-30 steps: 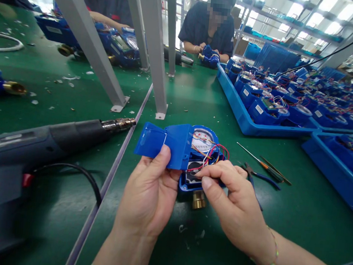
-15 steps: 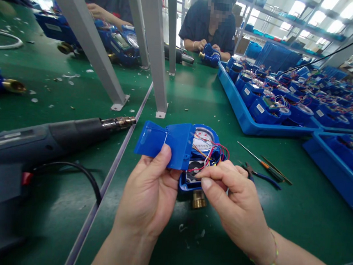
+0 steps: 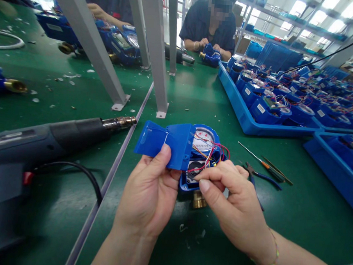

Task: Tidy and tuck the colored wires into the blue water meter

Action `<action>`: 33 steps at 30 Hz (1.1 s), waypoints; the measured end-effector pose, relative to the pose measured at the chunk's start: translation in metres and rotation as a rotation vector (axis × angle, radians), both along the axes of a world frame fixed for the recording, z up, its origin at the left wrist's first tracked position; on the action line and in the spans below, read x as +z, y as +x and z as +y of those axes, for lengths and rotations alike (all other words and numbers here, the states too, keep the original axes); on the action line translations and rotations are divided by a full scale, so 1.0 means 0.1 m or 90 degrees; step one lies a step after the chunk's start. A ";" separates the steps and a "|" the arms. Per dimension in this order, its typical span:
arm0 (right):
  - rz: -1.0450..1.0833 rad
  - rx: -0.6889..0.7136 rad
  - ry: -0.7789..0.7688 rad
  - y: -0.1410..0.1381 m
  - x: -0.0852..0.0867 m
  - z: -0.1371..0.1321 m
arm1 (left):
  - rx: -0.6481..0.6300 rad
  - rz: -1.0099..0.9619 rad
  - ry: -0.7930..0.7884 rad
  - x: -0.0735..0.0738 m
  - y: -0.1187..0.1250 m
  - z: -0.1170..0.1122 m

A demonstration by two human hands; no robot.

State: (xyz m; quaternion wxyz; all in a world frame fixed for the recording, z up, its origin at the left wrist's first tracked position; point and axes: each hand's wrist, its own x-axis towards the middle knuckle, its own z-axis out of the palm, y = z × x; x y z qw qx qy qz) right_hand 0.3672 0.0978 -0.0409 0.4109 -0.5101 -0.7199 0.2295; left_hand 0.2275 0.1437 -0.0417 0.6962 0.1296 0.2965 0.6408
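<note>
The open meter (image 3: 204,149) is towards the near edge of the green surface (image 3: 195,89), just right of the metal strip (image 3: 116,160) that runs from the near edge towards the far one; whether it rests on the surface or is held just above, I cannot tell. Its dial (image 3: 203,139) faces up, and its brass fitting (image 3: 199,200) points at the near edge. The left hand (image 3: 149,196) has its grip pinching the blue lid (image 3: 178,141), thumb on top and fingers beneath, with the lid spread to the left of the dial. The right hand (image 3: 236,191) reaches into the lower compartment, thumb and forefinger close together beside a black disc (image 3: 195,166); I cannot tell whether that grip pinches anything. Red, white and yellow wires (image 3: 207,162) loop between the dial and these fingers. Beyond the right hand, towards the right edge, lie pliers (image 3: 250,169), a screwdriver (image 3: 263,162) and tweezers (image 3: 280,171). Blue trays (image 3: 242,119) of meters stand farther along that side. A heat gun (image 3: 55,140) lies left of the strip, its nozzle reaching it. At the far edge, a person (image 3: 194,20) handles another blue unit (image 3: 210,56).
</note>
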 end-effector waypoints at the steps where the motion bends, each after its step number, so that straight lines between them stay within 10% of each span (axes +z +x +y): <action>1: 0.002 -0.002 0.001 -0.01 0.01 0.00 | -0.001 0.001 -0.001 0.00 0.00 0.00; 33: -0.006 -0.071 0.065 -0.10 -0.08 0.04 | 0.013 0.006 -0.039 -0.01 -0.02 0.00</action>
